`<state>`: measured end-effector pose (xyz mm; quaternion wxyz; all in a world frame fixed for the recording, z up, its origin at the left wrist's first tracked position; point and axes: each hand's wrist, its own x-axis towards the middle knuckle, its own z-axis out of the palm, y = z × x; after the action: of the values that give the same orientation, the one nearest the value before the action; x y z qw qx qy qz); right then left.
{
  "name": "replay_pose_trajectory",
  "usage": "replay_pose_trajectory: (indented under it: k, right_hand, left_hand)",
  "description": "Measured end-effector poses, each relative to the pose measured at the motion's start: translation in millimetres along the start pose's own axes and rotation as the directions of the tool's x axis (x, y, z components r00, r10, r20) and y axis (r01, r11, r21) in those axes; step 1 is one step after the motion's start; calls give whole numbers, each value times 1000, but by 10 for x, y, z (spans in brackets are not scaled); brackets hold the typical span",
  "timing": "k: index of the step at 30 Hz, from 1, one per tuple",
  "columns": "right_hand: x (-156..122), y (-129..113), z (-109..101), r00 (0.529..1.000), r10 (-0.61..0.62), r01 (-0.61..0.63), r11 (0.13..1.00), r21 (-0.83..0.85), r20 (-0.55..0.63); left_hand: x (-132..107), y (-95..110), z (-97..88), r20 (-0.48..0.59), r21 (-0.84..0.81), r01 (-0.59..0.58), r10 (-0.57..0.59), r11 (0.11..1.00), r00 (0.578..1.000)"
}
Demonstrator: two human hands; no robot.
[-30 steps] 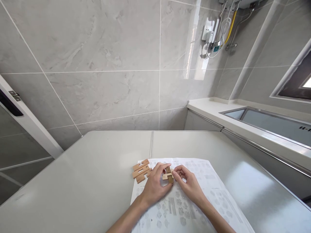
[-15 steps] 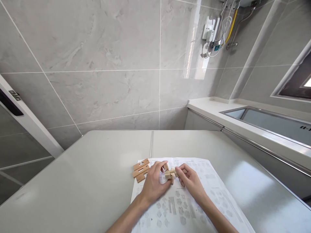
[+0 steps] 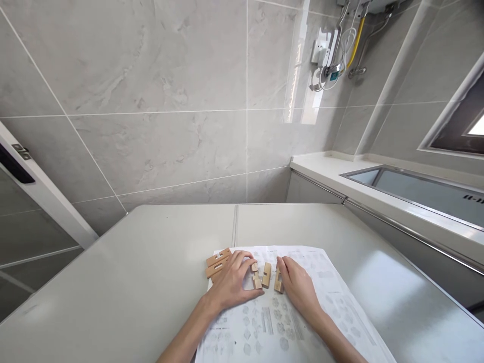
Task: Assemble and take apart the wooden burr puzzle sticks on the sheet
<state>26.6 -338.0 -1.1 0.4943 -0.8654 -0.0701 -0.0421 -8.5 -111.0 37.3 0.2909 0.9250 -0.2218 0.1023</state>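
Note:
Between the thumb and fingertips of my left hand [image 3: 231,276] is a small notched wooden puzzle piece [image 3: 256,283], gripped at its two ends. A second notched piece [image 3: 266,276] lies on the printed sheet [image 3: 272,322] between my hands, touched by neither. On the right, the curled fingers of my right hand [image 3: 300,285] are on a third notched piece [image 3: 279,287], partly covering it. Beside my left hand are several flat, slotted orange-brown wooden pieces [image 3: 218,257], partly hidden behind its knuckles.
The pale table [image 3: 132,282] has a seam running to its back edge. A tiled wall [image 3: 162,141] stands behind it. To the right is a white counter [image 3: 317,164] with a sink [image 3: 412,186]; a white door frame [image 3: 49,191] is at the left.
The small wooden pieces, joined in a cluster between my hands before, are now apart, side by side. My right hand has turned and lowered to the sheet; my left covers more of the slotted pieces.

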Motion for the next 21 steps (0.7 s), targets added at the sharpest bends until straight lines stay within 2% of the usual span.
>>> replay_pose_trajectory:
  k: [4, 10, 16, 21]
  right_hand:
    - [17, 31, 12, 1000, -17, 17, 997, -75, 4]
    - [14, 41, 17, 999, -37, 40, 994, -101, 24]
    - [-3, 20, 18, 994, -86, 89, 995, -39, 62]
    - [-16, 4, 31, 977, -133, 125, 990, 60, 168]
  left_hand:
    - [-6, -5, 38, 28, 25, -10, 9, 1000, 1000]
    - [-20, -8, 27, 41, 41, -26, 25, 999, 999]
    - [-30, 5, 46, 42, 19, -47, 46, 999, 998]
    - [-27, 37, 51, 67, -22, -57, 59, 998, 996]
